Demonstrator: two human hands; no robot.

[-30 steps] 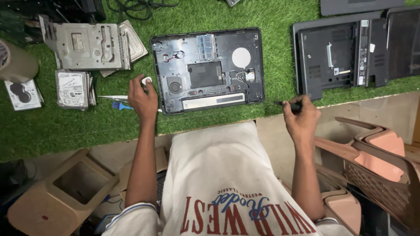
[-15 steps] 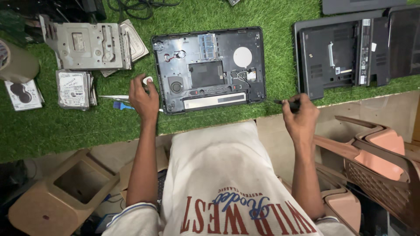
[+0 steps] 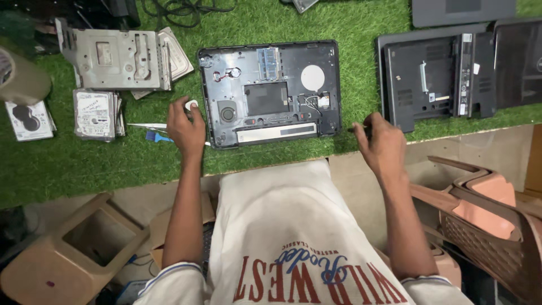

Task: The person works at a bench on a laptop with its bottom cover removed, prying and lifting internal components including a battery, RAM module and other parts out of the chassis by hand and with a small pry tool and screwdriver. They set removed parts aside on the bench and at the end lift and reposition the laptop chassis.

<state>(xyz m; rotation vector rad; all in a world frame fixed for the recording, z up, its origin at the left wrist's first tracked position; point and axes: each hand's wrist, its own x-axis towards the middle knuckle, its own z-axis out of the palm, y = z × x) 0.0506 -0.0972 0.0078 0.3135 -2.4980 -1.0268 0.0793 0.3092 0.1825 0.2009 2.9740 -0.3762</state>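
The left hand (image 3: pixel 186 129) rests on the green turf-covered surface (image 3: pixel 113 164) just left of the opened laptop base (image 3: pixel 270 92), its fingers curled around a small white round object (image 3: pixel 191 104) pinched near the fingertips. The right hand (image 3: pixel 384 146) sits at the front edge of the surface, just off the base's lower right corner, closed around a slim dark tool (image 3: pixel 361 130) whose tip points toward the base (what kind of tool it is cannot be made out).

The laptop base lies flat between the two hands with its bottom cover off, showing a round fan near the lower left, a dark rectangular bay in the middle, a green memory module at the top and a pale round patch at the upper right.

Beside the left hand lie a small blue tool (image 3: pixel 155 136) and a thin pale strip (image 3: pixel 147 126). Further left sits a stack of hard drives (image 3: pixel 97 114), with a single drive (image 3: pixel 25 120) well apart at the edge, and a metal drive bracket (image 3: pixel 116 59) behind them. To the right of the base lie other dark laptop shells (image 3: pixel 435 79). A brown plastic chair (image 3: pixel 485 226) stands near the person's right arm, and a brown stool (image 3: pixel 73 248) by the left.
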